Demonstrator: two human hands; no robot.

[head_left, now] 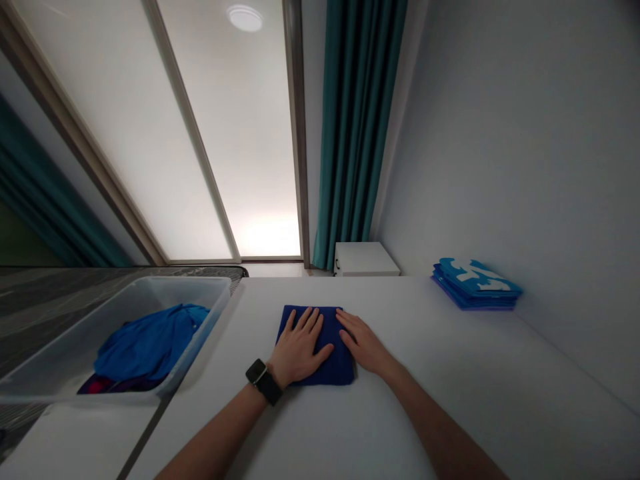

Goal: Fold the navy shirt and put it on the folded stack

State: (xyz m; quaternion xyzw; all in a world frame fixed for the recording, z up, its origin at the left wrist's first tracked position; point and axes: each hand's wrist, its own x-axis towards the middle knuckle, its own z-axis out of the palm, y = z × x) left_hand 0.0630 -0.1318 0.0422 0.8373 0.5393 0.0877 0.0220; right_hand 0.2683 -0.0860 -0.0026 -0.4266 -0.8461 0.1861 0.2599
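A dark blue folded cloth (330,370), squarish and flat, lies on the white table (300,433) in front of me. Across its left and middle part rests my left hand (301,347), palm down with the fingers spread; a black watch (263,381) is on that wrist. My right hand (364,340) touches the cloth's right edge, its fingers stretched out and the thumb apart. Neither hand grips anything. Parts of the cloth are hidden under both hands.
On the left stands a translucent plastic bin (220,293) holding crumpled blue fabric (150,343). A stack of folded blue cloths (475,285), the top one with a white print, sits by the right wall. Beyond the table are a white cabinet (365,259) and teal curtains (360,133).
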